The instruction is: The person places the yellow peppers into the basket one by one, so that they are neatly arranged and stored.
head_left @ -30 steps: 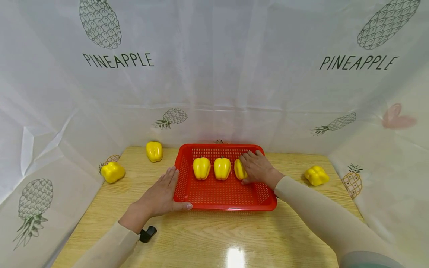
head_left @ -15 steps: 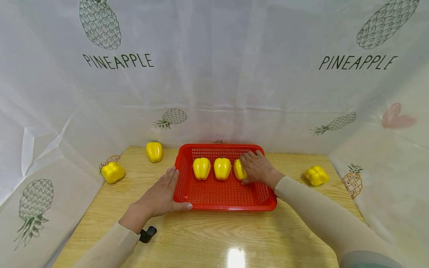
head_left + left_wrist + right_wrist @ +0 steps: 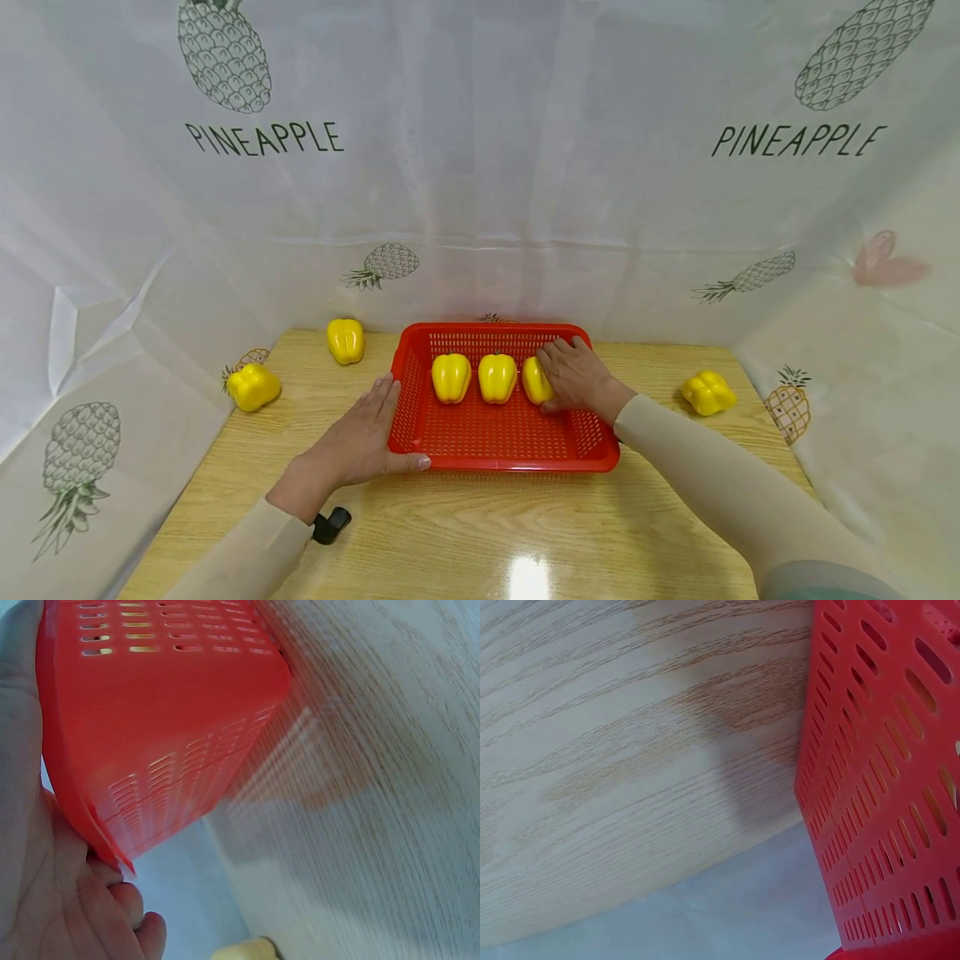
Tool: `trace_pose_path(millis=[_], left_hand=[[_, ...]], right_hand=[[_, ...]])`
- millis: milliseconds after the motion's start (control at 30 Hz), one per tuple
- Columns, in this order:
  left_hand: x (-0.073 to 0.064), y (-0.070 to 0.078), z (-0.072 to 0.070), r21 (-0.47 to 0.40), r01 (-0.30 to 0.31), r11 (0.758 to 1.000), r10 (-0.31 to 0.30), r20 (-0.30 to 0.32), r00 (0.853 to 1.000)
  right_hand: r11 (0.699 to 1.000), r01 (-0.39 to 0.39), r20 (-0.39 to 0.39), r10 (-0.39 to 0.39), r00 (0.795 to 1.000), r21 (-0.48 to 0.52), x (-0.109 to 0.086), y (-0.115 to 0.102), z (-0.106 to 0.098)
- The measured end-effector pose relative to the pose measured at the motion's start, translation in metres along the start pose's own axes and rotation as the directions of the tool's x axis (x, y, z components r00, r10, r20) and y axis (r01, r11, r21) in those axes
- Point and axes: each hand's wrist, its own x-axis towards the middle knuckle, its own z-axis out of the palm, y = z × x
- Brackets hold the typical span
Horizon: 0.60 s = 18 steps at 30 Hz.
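Note:
A red perforated plastic basket point(image 3: 495, 462) stands in the middle of the wooden table. Inside it, a yellow bell pepper point(image 3: 452, 378) and another bell pepper point(image 3: 497, 378) lie side by side. My right hand point(image 3: 576, 375) reaches over the basket's right side and grips a third bell pepper point(image 3: 536, 381), whose right part it hides. At the front left corner my left hand point(image 3: 360, 433) rests on the rim, fingers stretched along the left side and thumb along the front. The left wrist view shows this hand point(image 3: 75, 900) against the basket's rim point(image 3: 64, 772). The right wrist view shows the basket's outer wall point(image 3: 885, 825) but no hand.
Two bell peppers lie on the table at the left, the rear bell pepper point(image 3: 346, 341) and the side bell pepper point(image 3: 253, 387). Another bell pepper point(image 3: 708, 393) lies at the right. White pineapple-printed sheeting point(image 3: 480, 183) closes off the back and sides.
The gripped bell pepper has shifted very slightly left in the basket. Both hands and the basket otherwise stay in place.

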Motion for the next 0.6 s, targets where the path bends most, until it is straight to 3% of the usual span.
trace_pose_path(millis=[600], left_hand=[[-0.0007,0.0003,-0.0005,-0.015,0.001,1.000,-0.001,0.001,1.000]], right_hand=[[1.000,-0.009,0.009,0.009,1.000,-0.011,0.0010,-0.0006,0.0017]])
